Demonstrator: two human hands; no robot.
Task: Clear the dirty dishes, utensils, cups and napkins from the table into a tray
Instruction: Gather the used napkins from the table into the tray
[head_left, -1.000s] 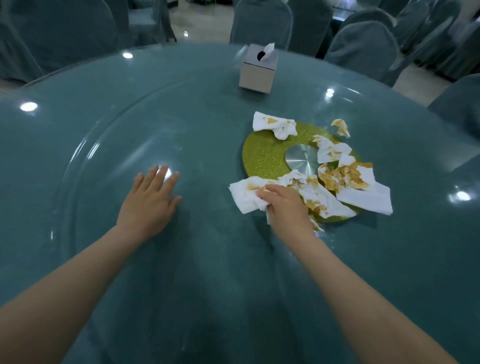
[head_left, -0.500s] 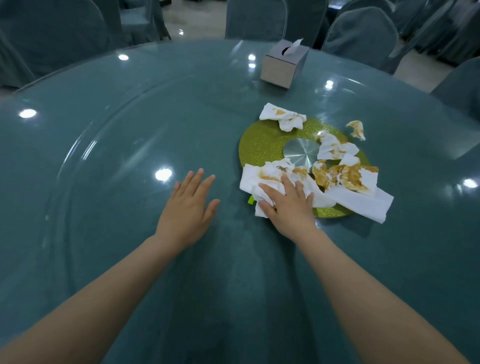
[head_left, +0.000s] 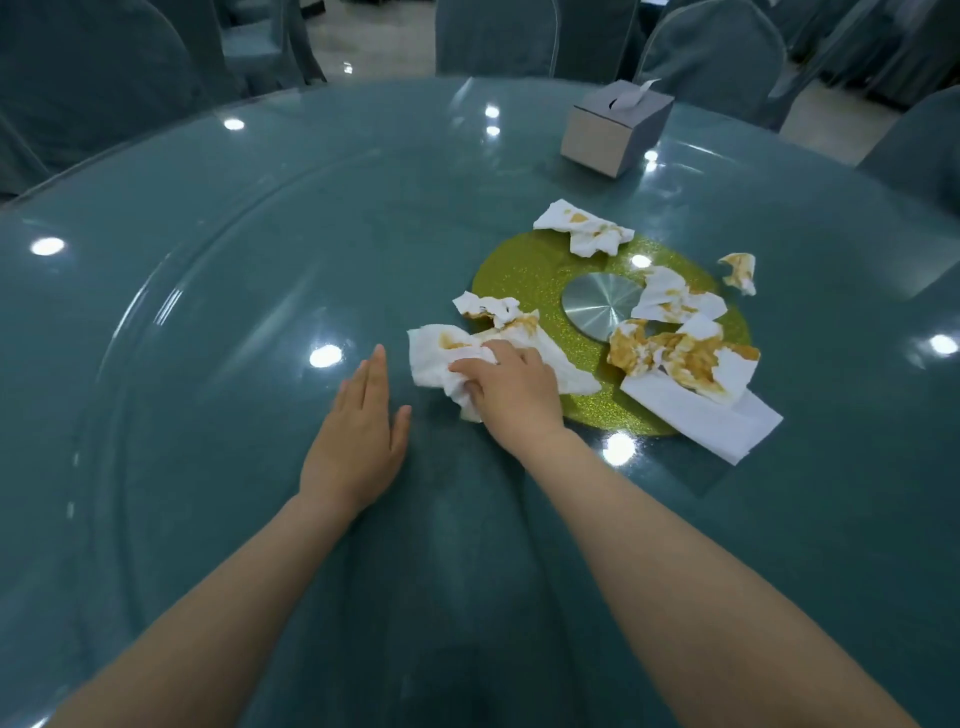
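Several white napkins stained brown lie on and around a glittery green disc with a metal hub. My right hand grips a crumpled stained napkin at the disc's near left edge. Another small stained napkin lies just behind it. My left hand rests flat on the glass, fingers together, a little left of the held napkin. A larger soiled pile over a folded white napkin sits to the right. More napkins lie at the back and right, with a scrap beyond.
A round teal glass-topped table with a glass turntable carries everything. A grey tissue box stands at the far right. Covered chairs ring the far side. No tray is in view.
My right hand has bunched the near napkin and dragged it left off the disc. My left hand has slid right, closer to it, with its fingers drawn together.
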